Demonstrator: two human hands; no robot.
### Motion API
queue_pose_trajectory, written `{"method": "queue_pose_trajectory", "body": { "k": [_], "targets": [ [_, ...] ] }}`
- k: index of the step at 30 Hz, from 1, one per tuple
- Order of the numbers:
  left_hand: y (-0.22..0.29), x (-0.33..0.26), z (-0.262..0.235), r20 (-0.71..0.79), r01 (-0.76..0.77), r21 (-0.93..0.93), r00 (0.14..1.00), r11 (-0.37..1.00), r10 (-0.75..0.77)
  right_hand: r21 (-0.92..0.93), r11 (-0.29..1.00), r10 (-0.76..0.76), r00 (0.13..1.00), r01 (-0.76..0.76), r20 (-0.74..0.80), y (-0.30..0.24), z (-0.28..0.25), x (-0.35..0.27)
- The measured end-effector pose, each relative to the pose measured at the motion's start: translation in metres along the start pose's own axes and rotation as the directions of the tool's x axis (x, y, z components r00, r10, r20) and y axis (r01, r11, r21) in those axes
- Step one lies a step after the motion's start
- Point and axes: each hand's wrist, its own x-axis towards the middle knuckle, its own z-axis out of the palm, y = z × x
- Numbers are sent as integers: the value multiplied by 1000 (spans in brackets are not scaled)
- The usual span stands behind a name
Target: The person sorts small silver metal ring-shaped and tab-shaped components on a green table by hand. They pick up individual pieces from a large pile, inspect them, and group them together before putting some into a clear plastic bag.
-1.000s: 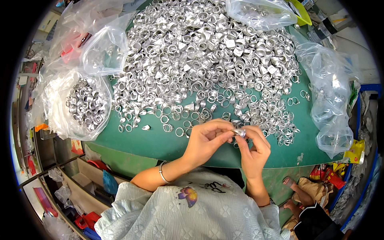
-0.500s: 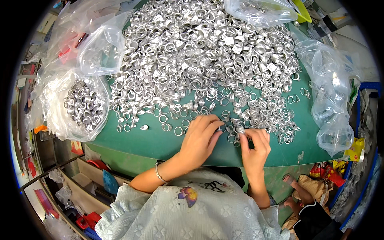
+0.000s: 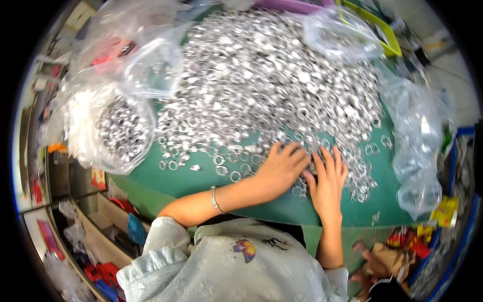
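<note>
A broad heap of silver-coloured metal rings (image 3: 271, 75) covers much of the green tabletop (image 3: 198, 189). At the heap's near edge, my left hand (image 3: 282, 171) lies over some rings, fingers apart and pointing away from me. Close beside it on the right, my right hand (image 3: 328, 183) rests with fingers stretched out over the rings there. No ring shows gripped in either hand, though what lies beneath the fingers is hidden. A few loose rings (image 3: 235, 176) lie left of my left hand. Motion blurs the heap.
At the left stands a clear plastic bag (image 3: 80, 133) holding more rings. Another clear bag (image 3: 417, 146) lies along the right edge. A yellow-green tray (image 3: 392, 45) and a purple one (image 3: 287, 6) are at the back. Another person's foot (image 3: 359, 277) shows at lower right.
My fingers have gone from pinching small rings to spreading over the pile's near edge. Both hands have moved slightly right, closer together. The whole view has shifted a little.
</note>
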Motion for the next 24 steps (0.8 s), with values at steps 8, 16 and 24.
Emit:
{"method": "queue_pose_trajectory", "body": {
  "k": [8, 16, 24],
  "targets": [
    [-9, -16, -22, -88, 7, -68, 996, 998, -13, 203, 979, 4, 992, 21, -123, 10, -7, 6],
    [-84, -8, -103, -654, 358, -60, 691, 932, -307, 219, 972, 22, 889, 88, -457, 51, -53, 134],
    [-158, -81, -164, -935, 802, 18, 225, 597, -274, -81, 994, -106, 794, 72, -599, 90, -49, 240]
  ]
}}
